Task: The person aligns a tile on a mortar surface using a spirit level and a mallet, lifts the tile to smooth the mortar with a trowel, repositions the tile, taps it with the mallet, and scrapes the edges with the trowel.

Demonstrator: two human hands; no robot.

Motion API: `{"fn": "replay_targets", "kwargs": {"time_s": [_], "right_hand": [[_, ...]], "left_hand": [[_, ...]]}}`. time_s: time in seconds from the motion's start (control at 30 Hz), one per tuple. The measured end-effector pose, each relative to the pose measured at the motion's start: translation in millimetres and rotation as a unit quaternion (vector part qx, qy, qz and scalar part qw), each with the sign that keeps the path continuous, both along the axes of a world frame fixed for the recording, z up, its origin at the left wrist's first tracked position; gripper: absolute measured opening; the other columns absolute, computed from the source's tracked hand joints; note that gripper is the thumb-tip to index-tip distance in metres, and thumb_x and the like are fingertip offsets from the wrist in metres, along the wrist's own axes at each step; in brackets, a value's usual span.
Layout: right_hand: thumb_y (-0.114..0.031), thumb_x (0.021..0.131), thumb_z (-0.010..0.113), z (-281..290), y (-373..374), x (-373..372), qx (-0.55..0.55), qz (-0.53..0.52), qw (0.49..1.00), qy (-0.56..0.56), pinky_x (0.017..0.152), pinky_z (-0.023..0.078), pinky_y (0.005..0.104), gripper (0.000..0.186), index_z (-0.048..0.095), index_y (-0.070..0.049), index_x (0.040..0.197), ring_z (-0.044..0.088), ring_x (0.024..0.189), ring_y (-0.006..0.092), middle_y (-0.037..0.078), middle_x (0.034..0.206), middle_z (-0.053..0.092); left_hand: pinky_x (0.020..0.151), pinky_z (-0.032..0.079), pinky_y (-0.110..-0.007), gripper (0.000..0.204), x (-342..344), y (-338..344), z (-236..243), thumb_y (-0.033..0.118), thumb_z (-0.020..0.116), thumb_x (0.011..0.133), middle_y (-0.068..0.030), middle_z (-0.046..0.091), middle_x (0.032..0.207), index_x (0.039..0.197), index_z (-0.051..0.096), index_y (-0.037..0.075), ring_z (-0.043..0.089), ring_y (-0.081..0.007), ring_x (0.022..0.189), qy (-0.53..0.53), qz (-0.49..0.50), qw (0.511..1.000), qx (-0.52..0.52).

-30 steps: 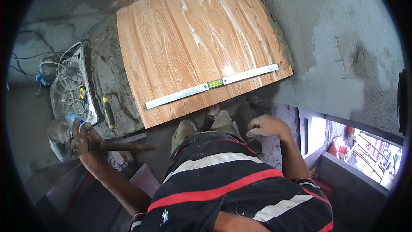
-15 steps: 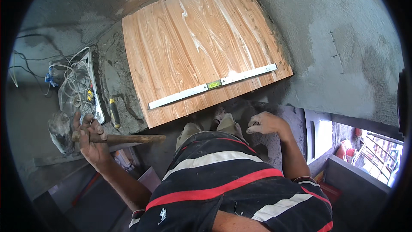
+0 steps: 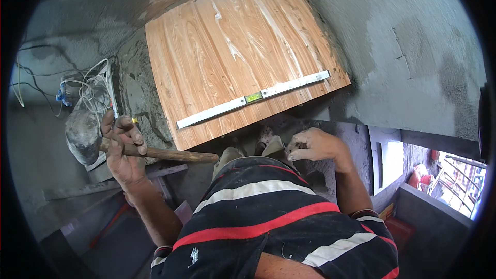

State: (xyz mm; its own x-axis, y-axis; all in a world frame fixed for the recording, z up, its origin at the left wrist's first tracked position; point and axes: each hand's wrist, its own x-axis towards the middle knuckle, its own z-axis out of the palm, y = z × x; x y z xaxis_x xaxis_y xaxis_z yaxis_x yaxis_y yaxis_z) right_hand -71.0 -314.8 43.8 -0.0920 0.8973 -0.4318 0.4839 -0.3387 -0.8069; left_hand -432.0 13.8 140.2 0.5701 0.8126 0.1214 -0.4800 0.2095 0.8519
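Observation:
My left hand holds a mallet at the left, gripping its wooden handle close to the head. The dark, dusty mallet head points left, and the handle's free end reaches toward my knees. My right hand hangs in front of my body with loosely bent fingers and nothing visible in it. Ahead lies a large wood-grain tile, smeared with whitish streaks. A silver spirit level with a green vial rests across its near part, touched by neither hand.
Pale cables lie tangled at the left beside the tile. Rough grey mortar borders the tile's left edge, and a plastered wall rises at the right. An opening at the lower right shows poles outside.
My left hand has carried the mallet to the right, and its head has risen a little. The mallet and hand now hide most of the yellow-and-black handled tool. My right hand has shifted slightly left.

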Motion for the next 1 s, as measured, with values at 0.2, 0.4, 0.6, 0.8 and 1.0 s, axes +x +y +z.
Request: {"fn": "replay_targets", "kwargs": {"time_s": [0.2, 0.4, 0.6, 0.8, 1.0], "right_hand": [[-0.035, 0.083, 0.085, 20.8, 22.8, -25.7, 0.065, -0.010, 0.996, 0.061, 0.077, 0.057, 0.0407, 0.043, 0.074, 0.000, 0.105, 0.072, 0.084, 0.0332, 0.017, 0.092, 0.073], [-0.040, 0.086, 0.082, 61.1, 66.1, -67.5, 0.389, -0.153, 0.906, -0.066, 0.089, 0.055, 0.0460, 0.062, 0.065, -0.002, 0.131, 0.068, 0.105, 0.0408, 0.022, 0.110, 0.071], [-0.028, 0.092, 0.077, 99.5, 82.6, -74.7, 0.208, -0.167, 0.949, 0.170, 0.091, 0.056, 0.0446, 0.055, 0.061, 0.000, 0.137, 0.072, 0.098, 0.0398, 0.024, 0.105, 0.073], [-0.011, 0.094, 0.072, 107.1, 21.4, -12.1, 0.300, -0.467, 0.827, -0.090, 0.088, 0.056, 0.0332, 0.038, 0.066, 0.004, 0.129, 0.070, 0.098, 0.0161, 0.018, 0.107, 0.075], [-0.017, 0.098, 0.065, 83.7, -10.9, 56.9, 0.270, -0.489, 0.776, -0.292, 0.088, 0.056, 0.0437, 0.040, 0.062, 0.003, 0.132, 0.074, 0.095, 0.0416, 0.030, 0.104, 0.073]], "left_hand": [[0.058, 0.062, -0.033, 0.068, 23.4, -13.9, -2.4, 0.019, 0.073, 0.097, -0.0226, 0.062, 0.123, 0.154, 0.040, 0.004, 0.067, -0.0265, 0.086, -0.014, -0.045, 0.999, -0.004], [0.058, 0.062, -0.035, 0.074, 89.1, -47.5, 5.0, 0.019, 0.079, 0.090, -0.0199, 0.062, 0.124, 0.154, 0.042, 0.008, 0.068, -0.0318, 0.097, -0.031, -0.148, 0.987, -0.058], [0.104, 0.051, -0.045, 0.080, 170.8, -79.7, 32.5, 0.038, 0.083, 0.088, -0.0188, 0.057, 0.148, 0.148, 0.051, -0.004, 0.056, -0.0311, 0.136, 0.179, -0.232, 0.944, 0.150], [0.123, 0.035, -0.048, 0.091, 225.4, -13.1, 53.3, 0.055, 0.081, 0.084, -0.0211, 0.057, 0.152, 0.148, 0.055, -0.004, 0.050, -0.0358, 0.145, 0.377, -0.332, 0.734, 0.457], [0.120, 0.039, -0.045, 0.067, 316.7, 43.4, -21.1, 0.040, 0.067, 0.096, -0.0243, 0.055, 0.153, 0.145, 0.057, -0.005, 0.051, -0.0399, 0.143, 0.405, -0.208, 0.725, 0.516]]}}
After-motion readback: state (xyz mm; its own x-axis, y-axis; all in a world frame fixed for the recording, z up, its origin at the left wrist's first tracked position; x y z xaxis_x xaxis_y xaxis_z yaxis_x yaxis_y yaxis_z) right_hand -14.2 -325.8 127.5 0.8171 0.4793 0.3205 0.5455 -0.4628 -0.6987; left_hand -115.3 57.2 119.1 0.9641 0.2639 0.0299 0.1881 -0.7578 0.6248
